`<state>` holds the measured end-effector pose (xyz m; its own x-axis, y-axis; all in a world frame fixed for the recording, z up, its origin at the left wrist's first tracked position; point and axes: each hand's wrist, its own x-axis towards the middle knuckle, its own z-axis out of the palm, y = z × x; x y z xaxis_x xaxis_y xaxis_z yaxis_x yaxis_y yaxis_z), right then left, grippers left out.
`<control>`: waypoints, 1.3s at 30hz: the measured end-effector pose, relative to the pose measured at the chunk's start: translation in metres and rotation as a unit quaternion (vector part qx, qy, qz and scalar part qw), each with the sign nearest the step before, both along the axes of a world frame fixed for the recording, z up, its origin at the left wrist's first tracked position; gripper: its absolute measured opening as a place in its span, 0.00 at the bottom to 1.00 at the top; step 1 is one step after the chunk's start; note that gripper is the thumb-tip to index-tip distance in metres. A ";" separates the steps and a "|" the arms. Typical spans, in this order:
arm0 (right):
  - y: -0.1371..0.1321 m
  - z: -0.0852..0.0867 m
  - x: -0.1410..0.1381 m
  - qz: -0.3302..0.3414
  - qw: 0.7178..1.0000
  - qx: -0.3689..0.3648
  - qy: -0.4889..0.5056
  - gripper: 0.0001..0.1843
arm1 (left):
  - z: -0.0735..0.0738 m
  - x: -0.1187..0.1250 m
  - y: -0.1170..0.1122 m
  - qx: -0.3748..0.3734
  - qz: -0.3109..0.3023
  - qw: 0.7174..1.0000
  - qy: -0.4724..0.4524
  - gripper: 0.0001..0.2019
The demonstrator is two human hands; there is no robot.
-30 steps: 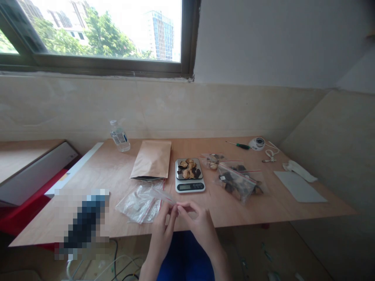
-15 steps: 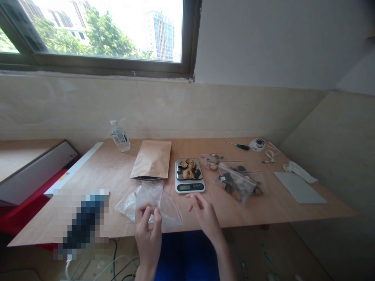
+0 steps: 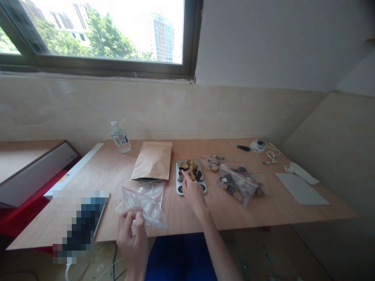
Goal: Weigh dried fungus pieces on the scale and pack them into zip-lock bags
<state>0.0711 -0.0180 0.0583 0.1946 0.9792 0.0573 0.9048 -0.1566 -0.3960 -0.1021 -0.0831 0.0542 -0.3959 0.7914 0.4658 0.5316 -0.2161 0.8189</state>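
A clear zip bag (image 3: 146, 207) with a red seal line lies at the table's front edge, its lower edge pinched between the thumb and fingers of my left hand (image 3: 132, 230). My right hand (image 3: 193, 193) reaches over a white digital kitchen scale (image 3: 179, 189). Its index finger is stretched out onto the dried brown and black pieces (image 3: 191, 168) heaped on the metal pan; the other fingers are partly hidden. The hand covers most of the display. Behind the clear bag lies a brown kraft pouch (image 3: 152, 160), its dark mouth facing me.
Right of the scale lie several zip bags (image 3: 238, 183) of dark and light pieces. Farther right are a green screwdriver (image 3: 243, 148), a white dome camera (image 3: 258, 145) and a grey sheet (image 3: 301, 189). A water bottle (image 3: 120, 138) stands back left; a pixelated dark object (image 3: 83, 224) lies front left.
My right hand has moved forward from the table in front of the scale onto the dried pieces. My left hand has shifted left and towards me, and the clear bag has turned with it.
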 end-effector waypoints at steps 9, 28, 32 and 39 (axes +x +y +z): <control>-0.071 -0.044 -0.013 0.062 0.983 0.020 0.171 0.19 | -0.003 0.004 -0.001 -0.011 -0.047 0.999 -0.016 0.13; 0.025 -0.011 -0.021 -0.045 0.997 -0.022 -0.053 0.18 | -0.003 0.001 -0.002 -0.024 -0.041 0.998 -0.043 0.15; 0.025 -0.022 -0.021 -0.048 0.996 -0.007 -0.075 0.17 | -0.004 -0.001 -0.002 -0.025 -0.037 0.998 -0.037 0.15; 0.025 -0.032 -0.020 -0.026 0.993 0.005 -0.111 0.12 | -0.002 0.000 -0.004 -0.034 -0.040 0.998 -0.041 0.15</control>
<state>0.0507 0.0072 0.0265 0.2266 0.9672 0.1145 0.9609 -0.2028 -0.1885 -0.1024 -0.0868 0.0517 -0.3642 0.8508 0.3787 0.4455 -0.1979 0.8731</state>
